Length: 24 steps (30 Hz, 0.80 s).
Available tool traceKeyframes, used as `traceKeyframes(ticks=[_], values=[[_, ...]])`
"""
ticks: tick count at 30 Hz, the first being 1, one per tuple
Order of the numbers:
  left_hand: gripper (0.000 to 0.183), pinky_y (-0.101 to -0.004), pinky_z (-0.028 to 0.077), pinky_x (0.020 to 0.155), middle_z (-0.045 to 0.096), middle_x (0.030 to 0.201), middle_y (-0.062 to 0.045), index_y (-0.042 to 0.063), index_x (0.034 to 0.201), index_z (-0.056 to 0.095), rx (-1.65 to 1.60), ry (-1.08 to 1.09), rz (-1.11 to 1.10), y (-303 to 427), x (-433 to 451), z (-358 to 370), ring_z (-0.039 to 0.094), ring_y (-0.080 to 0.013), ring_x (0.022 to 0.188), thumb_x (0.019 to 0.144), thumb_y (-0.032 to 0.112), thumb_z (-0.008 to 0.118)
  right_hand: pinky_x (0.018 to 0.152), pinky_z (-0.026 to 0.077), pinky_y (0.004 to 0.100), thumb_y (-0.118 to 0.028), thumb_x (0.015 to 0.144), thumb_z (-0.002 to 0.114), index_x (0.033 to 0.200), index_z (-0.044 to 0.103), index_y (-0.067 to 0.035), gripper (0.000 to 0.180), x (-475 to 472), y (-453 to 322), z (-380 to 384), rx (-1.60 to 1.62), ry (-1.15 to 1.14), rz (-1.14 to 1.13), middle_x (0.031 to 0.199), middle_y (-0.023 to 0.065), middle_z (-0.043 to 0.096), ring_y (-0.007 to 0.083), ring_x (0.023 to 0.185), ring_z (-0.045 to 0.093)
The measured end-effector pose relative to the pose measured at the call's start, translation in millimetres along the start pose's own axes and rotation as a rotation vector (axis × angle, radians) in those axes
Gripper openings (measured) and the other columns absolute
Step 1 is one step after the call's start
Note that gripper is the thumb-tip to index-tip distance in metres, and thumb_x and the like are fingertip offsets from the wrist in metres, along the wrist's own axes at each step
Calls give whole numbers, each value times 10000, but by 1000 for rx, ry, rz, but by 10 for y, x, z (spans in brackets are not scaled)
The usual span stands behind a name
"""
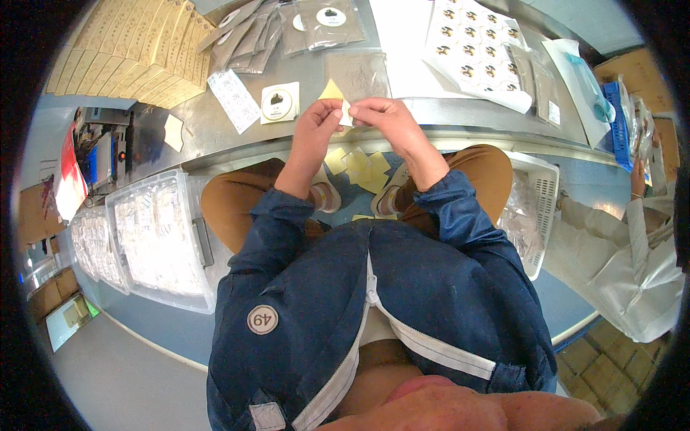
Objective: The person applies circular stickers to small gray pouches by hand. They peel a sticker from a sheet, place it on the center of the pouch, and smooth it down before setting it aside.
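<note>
Between the fingertips of both hands is a small sticker sheet with yellow backing paper [331,91], folded or bent so that a white side shows. My left hand [315,126] pinches it from the left, and my right hand [391,121] grips its right edge. Just beyond, a flat clear bag of brown-grey contents [357,70] lies on the metal table [215,148]. A small stack of round labels on square backing [278,102] rests left of my hands. Beside that lies a strip of printed white labels [233,101].
Yellow cartons [129,48] stand in rows at far left; labelled bags [331,21] lie behind. Sticker sheets [474,43] and a blue-handled tool [590,86] are at right. Bins [161,242] and a white basket [544,215] flank my legs. Yellow papers [372,172] litter the floor. Another person's hand [638,178] is far right.
</note>
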<state>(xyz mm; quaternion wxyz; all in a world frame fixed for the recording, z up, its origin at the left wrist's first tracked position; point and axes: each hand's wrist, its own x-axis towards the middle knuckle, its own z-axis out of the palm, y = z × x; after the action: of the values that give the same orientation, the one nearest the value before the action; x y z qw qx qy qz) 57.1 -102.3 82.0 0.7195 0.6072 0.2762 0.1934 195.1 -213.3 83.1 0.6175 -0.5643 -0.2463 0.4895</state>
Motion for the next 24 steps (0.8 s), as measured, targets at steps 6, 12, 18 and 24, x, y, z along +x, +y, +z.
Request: traceKeyframes(ticks=[6, 12, 18, 24], values=[[224, -248, 452, 754, 615, 981, -40, -1, 1097, 581, -13, 31, -118, 8, -128, -209, 548, -107, 858, 918, 126, 534, 655, 398, 207, -198, 851, 637, 864, 679, -59, 145, 10, 54, -376, 4, 92, 50, 706, -43, 588, 65, 653, 494], [265, -321, 463, 745, 623, 964, -95, -4, 1080, 579, 532, 118, -247, -522, -288, -724, 562, -184, 825, 858, 141, 590, 611, 419, 240, -172, 834, 623, 817, 673, -34, 148, -101, 45, -739, 24, 393, -92, 665, -27, 571, 85, 626, 502], [250, -283, 440, 691, 574, 819, -42, 18, 923, 598, 317, 124, -78, -120, -132, -29, 537, -143, 771, 872, 261, 622, 621, 427, 335, -139, 757, 668, 716, 593, -39, 132, -314, -96, -4, -931, 425, -596, 676, 83, 584, 240, 648, 571], [213, -235, 387, 627, 538, 740, 17, 53, 865, 590, 151, 74, -142, -24, -122, 56, 476, -84, 690, 886, 263, 612, 620, 389, 371, -163, 700, 726, 722, 577, -68, 178, -321, 24, 166, -1155, 299, -852, 686, 71, 563, 278, 656, 546]])
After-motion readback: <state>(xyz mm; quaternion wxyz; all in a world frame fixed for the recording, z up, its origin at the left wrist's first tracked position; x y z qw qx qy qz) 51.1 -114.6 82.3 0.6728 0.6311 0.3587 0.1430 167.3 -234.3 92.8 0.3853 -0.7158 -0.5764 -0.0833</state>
